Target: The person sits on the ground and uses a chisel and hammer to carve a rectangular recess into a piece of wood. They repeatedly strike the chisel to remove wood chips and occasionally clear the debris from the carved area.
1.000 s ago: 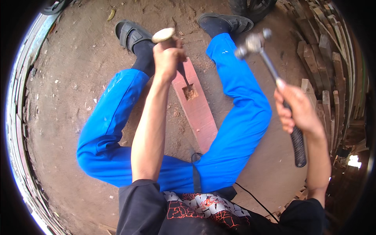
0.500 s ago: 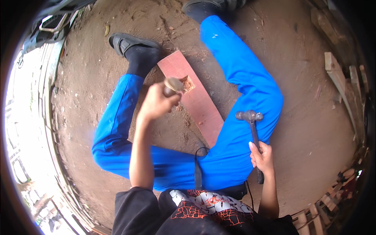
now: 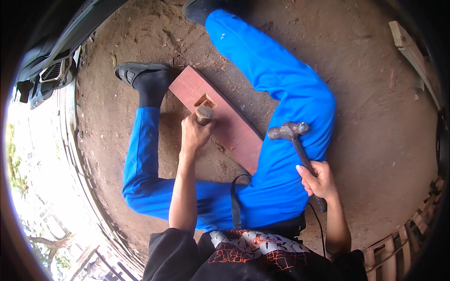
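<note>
The left hand grasps a thick handle over the reddish board on the dirt floor, and the right hand clasps a hammer, probably head-heavy, best held low on its shaft.

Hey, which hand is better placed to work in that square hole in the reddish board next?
Probably the left hand: it grips a wooden handle that shows close to the hole in the board. The right hand holds the hammer over by the right leg, farther away.
</note>
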A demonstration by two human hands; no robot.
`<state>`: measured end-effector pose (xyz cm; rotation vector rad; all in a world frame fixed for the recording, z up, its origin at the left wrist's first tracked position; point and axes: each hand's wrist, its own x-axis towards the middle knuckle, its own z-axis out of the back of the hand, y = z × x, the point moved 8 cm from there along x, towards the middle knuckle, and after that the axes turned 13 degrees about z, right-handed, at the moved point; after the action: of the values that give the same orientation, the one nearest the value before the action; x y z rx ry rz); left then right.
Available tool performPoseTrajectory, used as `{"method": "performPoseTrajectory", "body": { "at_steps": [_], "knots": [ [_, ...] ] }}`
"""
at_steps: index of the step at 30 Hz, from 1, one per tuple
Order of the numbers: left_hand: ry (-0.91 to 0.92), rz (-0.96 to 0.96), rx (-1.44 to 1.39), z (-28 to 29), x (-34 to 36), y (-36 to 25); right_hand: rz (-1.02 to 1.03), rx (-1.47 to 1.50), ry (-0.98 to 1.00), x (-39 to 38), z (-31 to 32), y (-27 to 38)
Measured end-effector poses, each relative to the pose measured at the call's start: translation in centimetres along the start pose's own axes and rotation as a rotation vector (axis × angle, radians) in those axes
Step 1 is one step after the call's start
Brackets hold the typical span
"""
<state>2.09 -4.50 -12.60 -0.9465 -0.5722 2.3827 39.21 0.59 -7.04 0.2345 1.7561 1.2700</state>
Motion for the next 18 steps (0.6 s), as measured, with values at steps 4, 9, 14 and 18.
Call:
{"method": "performPoseTrajectory", "body": {
  "at_steps": [4, 9, 14, 18],
  "knots": [
    [-0.028, 0.031, -0.018, 0.9, 1.7, 0.5, -0.008, 0.002, 0.025, 0.3, -0.1, 0.5],
    [-0.088, 0.107, 0.112, 1.2, 1.7, -1.8, -0.016, 0.002, 0.043, 0.5, 0.1, 0.6],
    [-0.166, 0.056, 0.244, 1.1, 3.0, -2.9, -0.039, 0.013, 0.06, 0.6, 0.1, 0.6],
    [-0.189, 0.038, 0.28, 1.0, 3.3, -2.5, -0.045, 0.011, 0.076, 0.6, 0.1, 0.5]
  ]
}}
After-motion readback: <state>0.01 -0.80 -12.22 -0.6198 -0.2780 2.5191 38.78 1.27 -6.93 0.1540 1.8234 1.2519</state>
